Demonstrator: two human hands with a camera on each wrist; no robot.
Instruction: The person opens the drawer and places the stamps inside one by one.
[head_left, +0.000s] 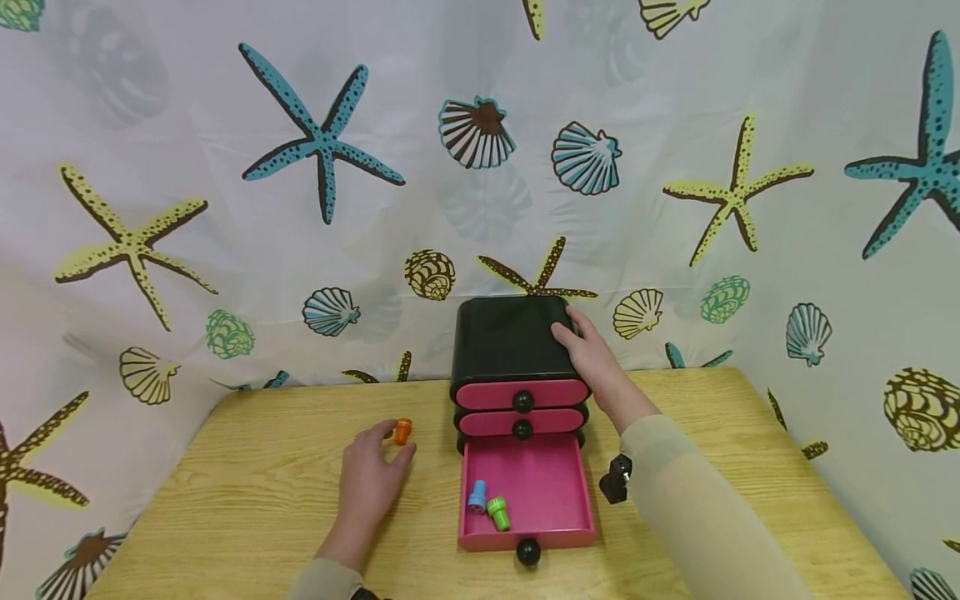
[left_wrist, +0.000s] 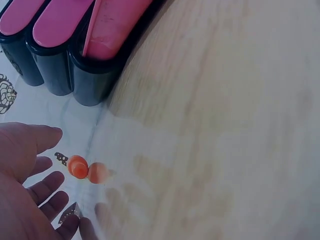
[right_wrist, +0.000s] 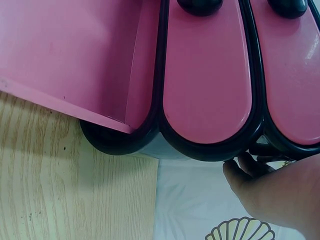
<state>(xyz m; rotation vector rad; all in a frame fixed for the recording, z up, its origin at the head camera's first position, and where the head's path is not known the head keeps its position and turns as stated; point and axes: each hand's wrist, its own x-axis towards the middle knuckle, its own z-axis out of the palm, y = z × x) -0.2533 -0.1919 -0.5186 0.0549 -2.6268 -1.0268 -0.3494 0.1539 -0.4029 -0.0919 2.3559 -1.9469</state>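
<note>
A small orange stamp (head_left: 403, 431) stands on the wooden table, left of a black drawer unit (head_left: 513, 337) with pink drawer fronts. My left hand (head_left: 371, 475) is beside that stamp, thumb and fingers spread around it; the left wrist view shows a gap between the fingers and the orange stamp (left_wrist: 78, 167). The bottom drawer (head_left: 536, 483) is pulled out. Inside it, at the left, lie a blue stamp (head_left: 477, 497) and a green stamp (head_left: 498, 513). My right hand (head_left: 600, 362) rests against the unit's upper right edge, thumb on top; its other fingers are partly hidden along the side.
Two upper drawers, the top one (head_left: 480, 394) and the middle one (head_left: 483, 422), are closed, each with a round black knob. The open drawer's knob (head_left: 528, 552) points toward me. A cloth (head_left: 480, 208) printed with starfish and shells hangs behind and at both sides of the table (head_left: 247, 500).
</note>
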